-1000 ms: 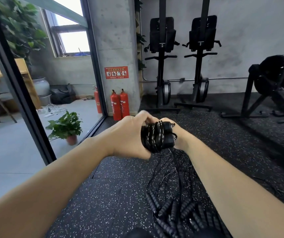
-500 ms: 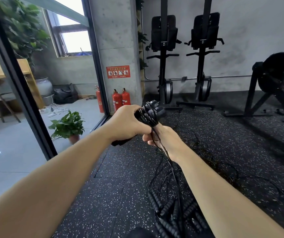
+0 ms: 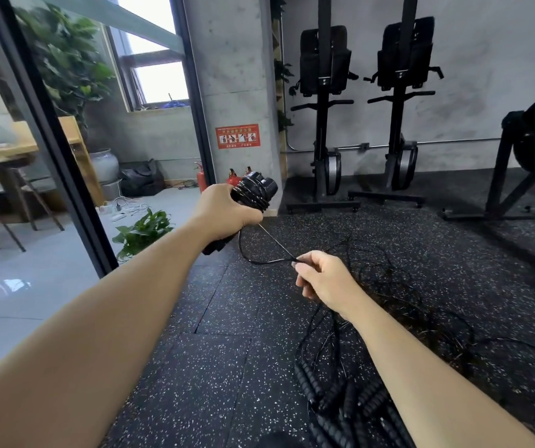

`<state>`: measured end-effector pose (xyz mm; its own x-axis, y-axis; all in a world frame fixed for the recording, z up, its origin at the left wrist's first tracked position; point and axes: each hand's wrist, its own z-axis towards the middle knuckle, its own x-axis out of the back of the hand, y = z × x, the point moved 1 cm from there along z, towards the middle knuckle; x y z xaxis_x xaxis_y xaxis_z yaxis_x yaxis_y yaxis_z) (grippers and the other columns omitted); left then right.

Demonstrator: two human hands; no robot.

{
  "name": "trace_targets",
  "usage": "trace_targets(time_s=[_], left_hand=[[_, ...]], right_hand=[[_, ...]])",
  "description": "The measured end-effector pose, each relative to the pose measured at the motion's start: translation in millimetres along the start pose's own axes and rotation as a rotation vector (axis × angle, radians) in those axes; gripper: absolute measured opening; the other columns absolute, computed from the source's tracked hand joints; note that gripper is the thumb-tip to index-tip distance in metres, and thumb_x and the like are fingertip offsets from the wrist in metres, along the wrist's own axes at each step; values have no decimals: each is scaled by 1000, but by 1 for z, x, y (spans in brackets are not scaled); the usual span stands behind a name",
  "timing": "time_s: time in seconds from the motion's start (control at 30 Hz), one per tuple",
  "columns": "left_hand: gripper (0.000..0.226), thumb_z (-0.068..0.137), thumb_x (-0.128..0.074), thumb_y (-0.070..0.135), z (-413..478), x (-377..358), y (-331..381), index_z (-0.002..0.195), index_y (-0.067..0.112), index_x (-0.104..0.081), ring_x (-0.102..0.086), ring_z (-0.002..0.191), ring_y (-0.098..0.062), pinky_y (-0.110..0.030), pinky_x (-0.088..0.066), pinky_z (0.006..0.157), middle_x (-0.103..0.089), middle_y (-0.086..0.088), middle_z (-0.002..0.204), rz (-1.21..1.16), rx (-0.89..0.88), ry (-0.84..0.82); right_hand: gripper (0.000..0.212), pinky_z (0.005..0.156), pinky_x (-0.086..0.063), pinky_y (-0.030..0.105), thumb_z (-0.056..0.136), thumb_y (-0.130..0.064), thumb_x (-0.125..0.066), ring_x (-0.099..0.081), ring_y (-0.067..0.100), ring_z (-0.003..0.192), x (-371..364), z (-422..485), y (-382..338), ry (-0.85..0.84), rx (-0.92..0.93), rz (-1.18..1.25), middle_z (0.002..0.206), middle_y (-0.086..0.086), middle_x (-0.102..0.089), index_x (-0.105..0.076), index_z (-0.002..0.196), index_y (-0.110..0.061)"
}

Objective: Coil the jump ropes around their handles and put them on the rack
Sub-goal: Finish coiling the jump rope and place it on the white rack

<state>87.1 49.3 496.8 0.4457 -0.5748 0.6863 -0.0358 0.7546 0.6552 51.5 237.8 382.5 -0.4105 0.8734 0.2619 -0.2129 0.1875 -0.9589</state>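
Right hand (image 3: pixel 324 279) dropped toward 5 o'clock, pinching rope (image 3: pixel 266 262); left hand (image 3: pixel 224 211) grips part-wound handles (image 3: pixel 254 192); floor pile (image 3: pixel 337 402) awaits coiling.

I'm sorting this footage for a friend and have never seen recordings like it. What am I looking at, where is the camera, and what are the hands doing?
There is no machine here. This is one picture from a camera worn on a person's head, looking forward and down, so both bare arms reach in from the bottom edge. The left hand grips the black handles of a jump rope, with thin cord wound round them. The right hand pinches the loose rope that runs from those handles. Nearer the person, on the speckled gym floor, lies a pile of jump ropes, their cords tangled. Against the back wall stand two upright exercise machines, and a potted plant sits to the left.
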Motion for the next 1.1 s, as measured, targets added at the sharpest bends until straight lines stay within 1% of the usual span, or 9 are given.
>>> trace_targets(time_s=[0.23,0.37,0.47,0.53,0.73,0.8,0.93,1.03,1.1], left_hand=[[23,71,-74,16,0,3,-25,71,10,-52,-42,51,-16,-20,-32,42,-48,-4,62,27,134,-18],[22,72,-74,20,-1,2,-28,70,11,-55,-47,50,-19,-22,-38,45,-51,-4,60,-110,249,49],[21,73,-73,22,3,6,-23,70,8,-57,-45,41,-19,-23,-38,42,-50,-7,56,-179,297,119],[22,71,-71,21,7,11,-22,70,6,-55,-41,34,-19,-26,-38,41,-47,-8,50,-215,329,163],[23,67,-71,26,14,11,-24,71,7,-59,-58,48,-25,-31,-50,48,-61,-8,63,-46,270,231],[28,69,-72,30,13,7,-25,83,10,-56,-60,59,-22,-26,-43,50,-61,-3,72,87,248,277],[34,72,-72,31,14,13,-25,93,13,-52,-57,70,-23,-28,-35,52,-55,-1,79,167,243,353],[34,71,-73,31,17,14,-21,91,12,-53,-54,63,-16,-28,-34,52,-54,0,76,175,224,348],[34,71,-74,31,18,14,-17,90,12,-52,-51,62,-14,-28,-34,52,-54,1,75,180,193,336]], right_hand=[[18,52,-43,18,94,-7,-58,-52,9,59,2,7,7,190,76,149,69,3,-65,-72,85,-15],[18,55,-42,20,92,-9,-62,-52,8,58,-2,9,11,156,94,120,71,2,-69,-74,85,-20],[19,55,-41,25,92,-8,-62,-50,12,58,-3,11,18,234,69,159,71,4,-69,-74,82,-20],[16,53,-41,19,92,-8,-61,-49,9,57,1,12,25,268,42,187,71,4,-69,-75,88,-14],[20,47,-29,21,95,-10,-58,-38,10,53,-3,15,35,112,9,207,59,2,-55,-74,84,-7],[29,49,-27,23,97,-16,-55,-36,12,53,-3,18,36,103,10,173,56,1,-48,-72,74,-9],[63,61,-33,33,96,-53,-44,-37,15,50,0,16,48,157,-22,-137,45,-9,-39,-46,42,-20],[71,62,-31,35,96,-59,-37,-32,15,48,-2,13,57,200,-68,-243,39,-11,-31,-33,37,-19],[70,66,-36,36,96,-62,-33,-35,16,51,-2,14,64,185,-108,-290,41,-11,-34,-33,39,-20]])
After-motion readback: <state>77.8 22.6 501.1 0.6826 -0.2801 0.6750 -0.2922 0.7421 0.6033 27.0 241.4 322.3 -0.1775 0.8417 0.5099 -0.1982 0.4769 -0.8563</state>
